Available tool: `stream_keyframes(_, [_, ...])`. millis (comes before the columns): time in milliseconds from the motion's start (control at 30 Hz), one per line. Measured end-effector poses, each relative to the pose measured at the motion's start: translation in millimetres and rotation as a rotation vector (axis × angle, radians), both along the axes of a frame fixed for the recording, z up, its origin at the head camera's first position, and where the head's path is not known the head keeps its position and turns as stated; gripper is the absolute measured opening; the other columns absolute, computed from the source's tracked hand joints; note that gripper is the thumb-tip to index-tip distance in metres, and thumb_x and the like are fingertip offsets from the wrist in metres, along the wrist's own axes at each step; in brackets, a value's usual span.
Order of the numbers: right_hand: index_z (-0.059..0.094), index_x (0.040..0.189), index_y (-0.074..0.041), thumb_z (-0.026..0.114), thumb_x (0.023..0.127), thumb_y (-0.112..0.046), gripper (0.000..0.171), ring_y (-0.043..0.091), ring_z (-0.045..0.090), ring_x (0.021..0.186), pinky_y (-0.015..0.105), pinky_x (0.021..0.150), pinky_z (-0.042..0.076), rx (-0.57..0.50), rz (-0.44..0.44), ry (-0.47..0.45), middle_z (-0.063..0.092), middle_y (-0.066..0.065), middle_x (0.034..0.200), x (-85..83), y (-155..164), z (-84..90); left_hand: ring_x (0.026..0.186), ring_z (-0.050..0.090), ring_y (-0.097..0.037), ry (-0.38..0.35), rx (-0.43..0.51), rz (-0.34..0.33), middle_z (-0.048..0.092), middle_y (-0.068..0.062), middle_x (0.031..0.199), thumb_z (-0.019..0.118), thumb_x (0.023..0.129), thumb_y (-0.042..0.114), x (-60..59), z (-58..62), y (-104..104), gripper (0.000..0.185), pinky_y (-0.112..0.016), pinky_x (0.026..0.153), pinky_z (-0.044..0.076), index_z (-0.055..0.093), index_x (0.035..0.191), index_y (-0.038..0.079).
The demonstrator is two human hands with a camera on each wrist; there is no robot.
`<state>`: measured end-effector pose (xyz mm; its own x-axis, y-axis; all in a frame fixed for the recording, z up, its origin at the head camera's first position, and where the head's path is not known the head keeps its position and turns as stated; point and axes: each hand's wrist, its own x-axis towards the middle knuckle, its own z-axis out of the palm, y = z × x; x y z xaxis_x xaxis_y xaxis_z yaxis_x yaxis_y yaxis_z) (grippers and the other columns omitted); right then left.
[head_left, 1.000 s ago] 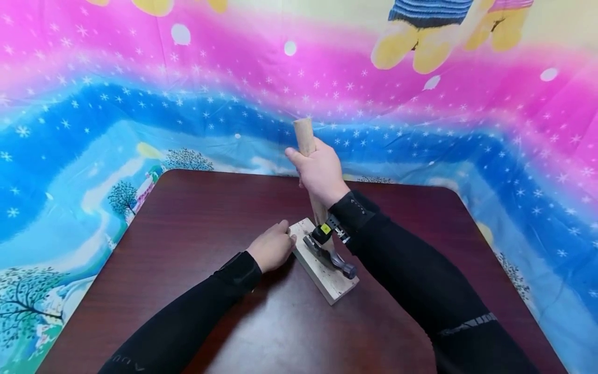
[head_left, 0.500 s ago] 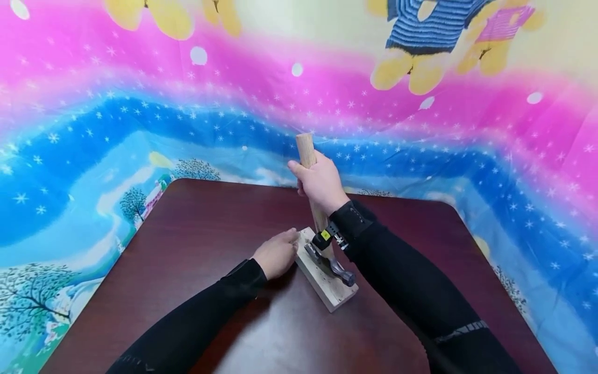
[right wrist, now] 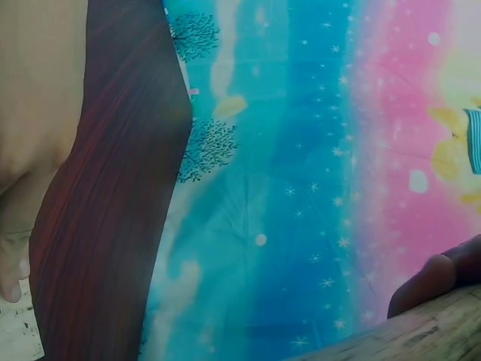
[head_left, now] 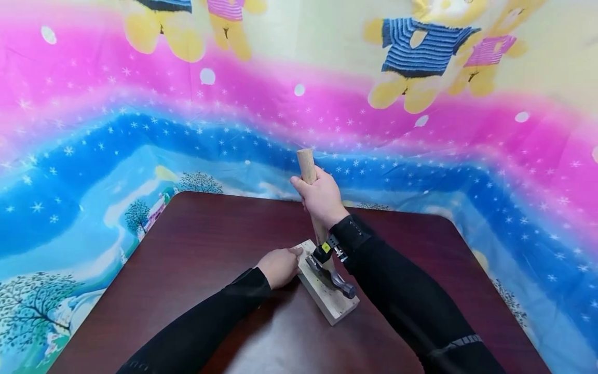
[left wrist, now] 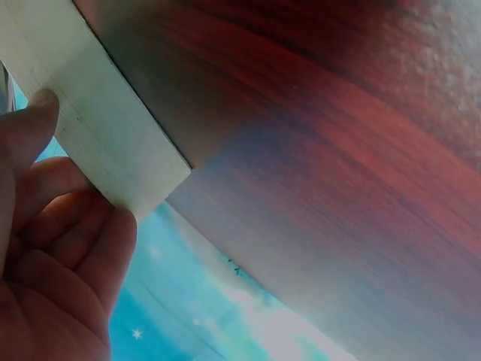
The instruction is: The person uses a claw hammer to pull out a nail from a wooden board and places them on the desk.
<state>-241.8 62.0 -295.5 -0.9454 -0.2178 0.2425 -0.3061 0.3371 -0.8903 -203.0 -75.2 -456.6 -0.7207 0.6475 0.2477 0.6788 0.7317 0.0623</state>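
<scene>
Two hands work: the right hand (head_left: 321, 200) wraps its fingers around the wooden-handled steel claw hammer (head_left: 309, 169), top-heavy, rigid, gripped high for leverage. The left hand (head_left: 279, 266) curls its fingers on the pale rectangular wooden block's (head_left: 327, 298) edge, light and liable to slide on the glossy dark-red table (head_left: 196, 244).

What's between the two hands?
In the head view, the hammer stands between them: the right hand grips its wooden handle up high, its metal head rests on the wood block, and the left hand holds the block's edge.

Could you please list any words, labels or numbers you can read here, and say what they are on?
No text can be read in any view.
Yellow sticker on the hammer: too small to read.
Cloth: pictures only, bears, stars and trees.
</scene>
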Motion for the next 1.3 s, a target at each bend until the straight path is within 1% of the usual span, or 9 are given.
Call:
stream_keyframes(133, [0.058, 0.113, -0.012, 0.065, 0.097, -0.040, 0.033, 0.025, 0.055, 0.055, 0.037, 0.050, 0.048, -0.017, -0.031, 0.036, 0.055, 0.013, 0.070, -0.6, -2.5, -2.3, 0.075, 0.068, -0.022, 0.009, 0.012, 0.014, 0.068, -0.002, 0.116, 0.075, 0.089, 0.022, 0.4, 1.1, 0.2, 0.018, -0.035, 0.069, 0.055, 0.069, 0.074, 0.014])
stream_keyframes(267, [0.058, 0.115, -0.012, 0.067, 0.097, -0.040, 0.035, 0.025, 0.055, 0.055, 0.038, 0.050, 0.048, -0.039, -0.049, 0.039, 0.056, 0.013, 0.069, 1.8, -3.5, -4.5, 0.070, 0.067, -0.020, -0.001, 0.024, 0.028, 0.070, -0.001, 0.109, 0.075, 0.089, 0.021, 3.2, 0.1, 0.8, 0.017, -0.034, 0.064, 0.055, 0.069, 0.075, 0.014])
stream_keyframes(467, [0.060, 0.111, -0.011, 0.068, 0.095, -0.045, 0.039, 0.025, 0.055, 0.055, 0.038, 0.049, 0.048, -0.047, -0.045, 0.030, 0.057, 0.013, 0.068, 5.4, -3.5, -12.2, 0.067, 0.066, -0.020, -0.015, 0.017, 0.022, 0.069, 0.000, 0.111, 0.074, 0.090, 0.021, 9.8, -6.7, 0.0, 0.019, -0.034, 0.063, 0.055, 0.069, 0.072, 0.014])
stream_keyframes(667, [0.061, 0.112, -0.012, 0.068, 0.095, -0.044, 0.037, 0.026, 0.054, 0.053, 0.038, 0.048, 0.047, -0.071, -0.041, 0.054, 0.055, 0.014, 0.068, 4.1, -2.7, -11.1, 0.063, 0.064, -0.018, -0.037, 0.000, 0.039, 0.068, 0.001, 0.105, 0.072, 0.093, 0.023, 7.1, -3.9, 2.8, 0.023, -0.032, 0.060, 0.054, 0.065, 0.072, 0.016])
stream_keyframes(767, [0.061, 0.110, -0.011, 0.068, 0.095, -0.042, 0.035, 0.026, 0.053, 0.052, 0.037, 0.047, 0.047, -0.086, -0.035, 0.059, 0.054, 0.013, 0.067, 2.9, -1.7, -8.5, 0.063, 0.063, -0.017, -0.048, -0.015, 0.049, 0.068, 0.001, 0.111, 0.071, 0.093, 0.023, 5.2, -0.7, 3.4, 0.023, -0.032, 0.060, 0.054, 0.066, 0.072, 0.016])
stream_keyframes(1000, [0.059, 0.101, -0.007, 0.070, 0.095, -0.037, 0.033, 0.026, 0.052, 0.051, 0.036, 0.046, 0.045, -0.157, -0.033, 0.083, 0.052, 0.012, 0.064, 6.2, 2.9, -6.1, 0.072, 0.067, -0.019, -0.062, -0.020, 0.045, 0.066, 0.000, 0.124, 0.071, 0.092, 0.022, 2.6, 2.5, 1.7, 0.025, -0.034, 0.067, 0.056, 0.068, 0.069, 0.016])
stream_keyframes(1100, [0.059, 0.101, -0.007, 0.070, 0.095, -0.038, 0.033, 0.026, 0.052, 0.051, 0.037, 0.047, 0.046, -0.172, -0.024, 0.095, 0.052, 0.012, 0.063, 7.8, 4.6, -6.7, 0.069, 0.066, -0.019, -0.061, -0.023, 0.033, 0.068, 0.000, 0.112, 0.070, 0.094, 0.021, 2.2, 2.2, 1.4, 0.028, -0.034, 0.066, 0.056, 0.065, 0.067, 0.016])
stream_keyframes(1233, [0.058, 0.099, -0.008, 0.070, 0.095, -0.037, 0.031, 0.034, 0.054, 0.054, 0.038, 0.047, 0.048, -0.189, -0.022, 0.131, 0.052, 0.016, 0.064, 11.0, 9.2, -6.7, 0.067, 0.065, -0.019, -0.062, -0.021, 0.026, 0.069, -0.001, 0.109, 0.068, 0.095, 0.021, 2.2, 3.0, 2.4, 0.029, -0.034, 0.067, 0.056, 0.064, 0.067, 0.016])
stream_keyframes(1300, [0.057, 0.098, -0.007, 0.070, 0.096, -0.035, 0.031, 0.038, 0.053, 0.055, 0.041, 0.048, 0.048, -0.204, -0.020, 0.135, 0.053, 0.017, 0.065, 14.2, 10.7, -7.3, 0.072, 0.067, -0.019, -0.071, -0.034, 0.029, 0.068, -0.002, 0.119, 0.068, 0.095, 0.022, 3.1, 2.8, 1.7, 0.028, -0.034, 0.070, 0.056, 0.067, 0.068, 0.016])
